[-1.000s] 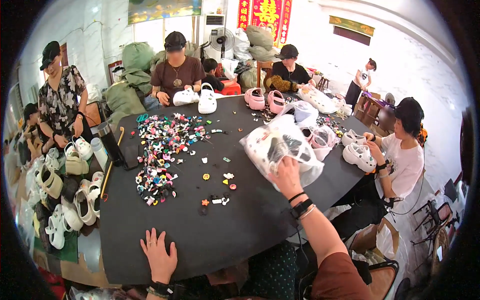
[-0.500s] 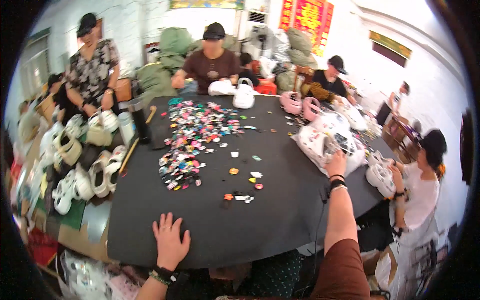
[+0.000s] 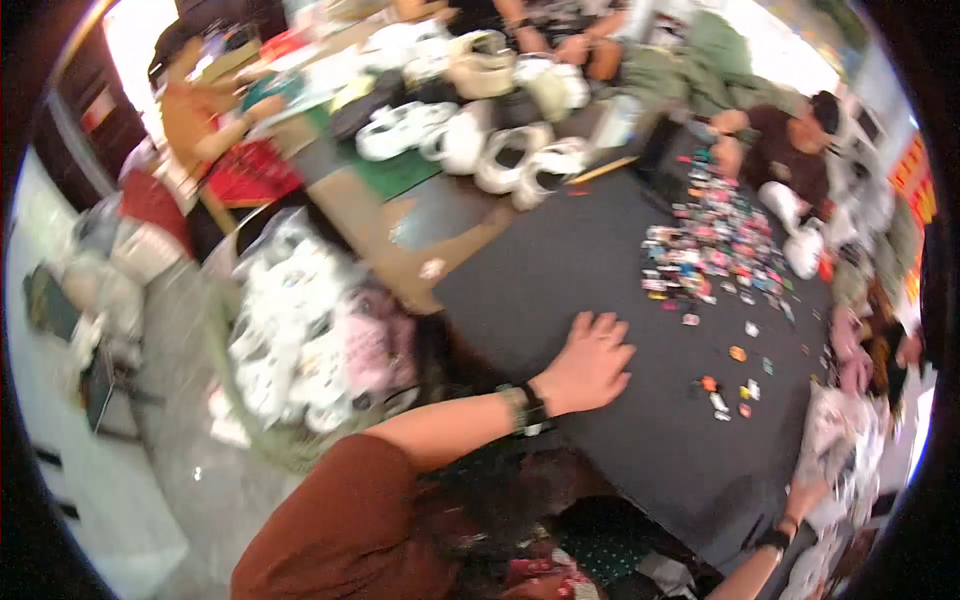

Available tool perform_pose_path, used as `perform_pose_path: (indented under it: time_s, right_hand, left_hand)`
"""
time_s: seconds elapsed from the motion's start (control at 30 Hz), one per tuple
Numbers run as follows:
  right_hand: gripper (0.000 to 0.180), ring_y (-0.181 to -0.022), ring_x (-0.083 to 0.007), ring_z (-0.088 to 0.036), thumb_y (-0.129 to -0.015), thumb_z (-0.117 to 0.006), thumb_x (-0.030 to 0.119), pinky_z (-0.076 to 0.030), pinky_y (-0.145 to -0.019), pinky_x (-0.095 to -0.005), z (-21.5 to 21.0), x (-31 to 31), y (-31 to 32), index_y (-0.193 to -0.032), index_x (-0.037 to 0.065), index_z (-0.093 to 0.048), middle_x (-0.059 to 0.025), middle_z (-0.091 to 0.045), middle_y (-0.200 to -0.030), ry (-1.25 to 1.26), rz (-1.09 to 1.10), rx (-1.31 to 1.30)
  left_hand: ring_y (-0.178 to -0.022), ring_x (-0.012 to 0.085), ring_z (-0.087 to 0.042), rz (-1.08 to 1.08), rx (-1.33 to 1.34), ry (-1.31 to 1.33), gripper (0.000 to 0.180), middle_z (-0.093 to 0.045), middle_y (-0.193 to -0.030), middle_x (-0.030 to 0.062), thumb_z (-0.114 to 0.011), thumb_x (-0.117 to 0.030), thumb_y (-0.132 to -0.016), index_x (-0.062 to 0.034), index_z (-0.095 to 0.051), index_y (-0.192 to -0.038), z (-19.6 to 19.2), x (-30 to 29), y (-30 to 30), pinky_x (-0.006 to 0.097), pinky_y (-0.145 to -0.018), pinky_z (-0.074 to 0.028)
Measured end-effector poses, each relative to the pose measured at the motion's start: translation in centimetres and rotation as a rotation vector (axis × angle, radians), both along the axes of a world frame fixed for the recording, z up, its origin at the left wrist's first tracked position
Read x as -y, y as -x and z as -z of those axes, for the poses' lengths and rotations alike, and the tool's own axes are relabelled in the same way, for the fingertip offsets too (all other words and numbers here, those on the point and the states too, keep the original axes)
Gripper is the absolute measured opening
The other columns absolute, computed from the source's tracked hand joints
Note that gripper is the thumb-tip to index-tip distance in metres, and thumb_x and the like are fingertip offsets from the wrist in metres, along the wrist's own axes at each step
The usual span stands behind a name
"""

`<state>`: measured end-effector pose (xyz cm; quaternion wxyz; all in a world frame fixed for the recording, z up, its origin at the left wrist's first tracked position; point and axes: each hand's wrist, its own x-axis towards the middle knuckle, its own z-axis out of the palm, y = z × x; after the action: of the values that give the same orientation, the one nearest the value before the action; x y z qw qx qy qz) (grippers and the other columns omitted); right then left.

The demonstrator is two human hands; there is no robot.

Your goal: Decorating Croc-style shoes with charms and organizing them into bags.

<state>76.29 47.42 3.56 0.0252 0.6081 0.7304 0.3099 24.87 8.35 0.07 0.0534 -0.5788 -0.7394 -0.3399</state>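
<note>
Right hand (image 3: 808, 494): at the lower right of the frame, against a clear bag; its grip is blurred, so I cannot tell whether the fingers are clamped on the plastic or only resting there.
Clear bag (image 3: 838, 432): near the right rim, on the worktop (image 3: 535, 285), pale shapes showing through it.
Left hand (image 3: 590, 368): right of centre, laid palm down on the worktop, fingers apart, holding nothing.
Loose charms (image 3: 738, 354): a small scatter between the two hands, touched by neither.
Charm pile (image 3: 715, 235): many-coloured heap beyond them, toward the upper right.
Change of view: it has swung left since half a second ago; the clear bag then stood well inside the frame and now sits by the rim, while the left hand is again on the worktop.
Sack of shoes (image 3: 285, 335): now at the left of centre, below worktop height, white and pink clogs in clear plastic.
What that means: both shoe bags share the frame, the sack untouched, the right hand's contact unclear.
Clog row (image 3: 468, 140): white and cream, across the upper middle.
Co-worker (image 3: 790, 155): upper right, behind the pile.
</note>
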Motion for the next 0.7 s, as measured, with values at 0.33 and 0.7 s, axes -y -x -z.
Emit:
perform_pose_path:
  time_s: [0.33,0.7]
  right_hand:
    - [0.053,-0.141,-0.0441,-0.027,-0.095,-0.062,0.031,-0.027,-0.115,-0.0557,6.2,14.2,12.8,-0.140,0.009,-0.044,-0.0211,-0.026,-0.155,-0.196,-0.734,-0.307]
    - [0.038,-0.136,-0.0435,-0.034,-0.098,-0.057,0.032,-0.030,-0.113,-0.0537,8.0,19.7,17.3,-0.126,0.007,-0.056,-0.0164,-0.040,-0.149,-0.128,-0.524,-0.466]
  left_hand:
    - [-0.111,0.0327,-0.057,0.146,0.196,-0.521,0.020,-0.062,-0.117,0.0147,-0.063,-0.003,-0.081,-0.0049,-0.066,-0.101,2.8,3.7,0.7,0.044,-0.098,-0.045]
    - [-0.102,0.0400,-0.058,-1.072,0.254,-0.277,0.029,-0.062,-0.102,0.0222,-0.063,-0.015,-0.080,0.0008,-0.062,-0.105,14.7,25.8,11.4,0.047,-0.089,-0.046]
